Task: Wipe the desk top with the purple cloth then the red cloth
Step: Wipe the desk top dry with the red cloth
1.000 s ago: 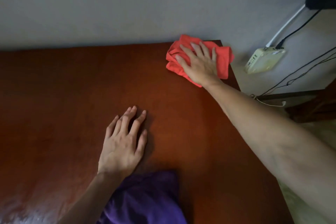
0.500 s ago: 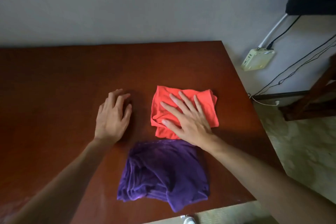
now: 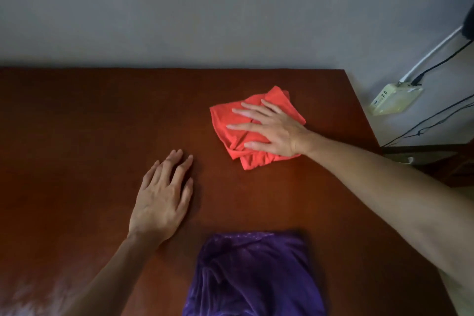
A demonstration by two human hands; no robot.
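A folded red cloth (image 3: 230, 120) lies on the brown wooden desk top (image 3: 89, 123), right of centre. My right hand (image 3: 272, 131) presses flat on it with fingers spread and pointing left. My left hand (image 3: 161, 200) rests palm down on the bare wood, left of the cloth and holding nothing. A crumpled purple cloth (image 3: 254, 274) sits at the near edge of the desk, below both hands, untouched and partly cut off by the frame's bottom.
A grey wall runs behind the desk. Past the desk's right edge (image 3: 361, 105), a cream-coloured power adapter (image 3: 395, 99) hangs on the wall with white and black cables (image 3: 436, 120). Dark wooden furniture (image 3: 441, 161) stands at the lower right.
The red cloth went from the far right corner towards me, then back out to the right of centre under my right hand. My left hand stayed flat on the desk.
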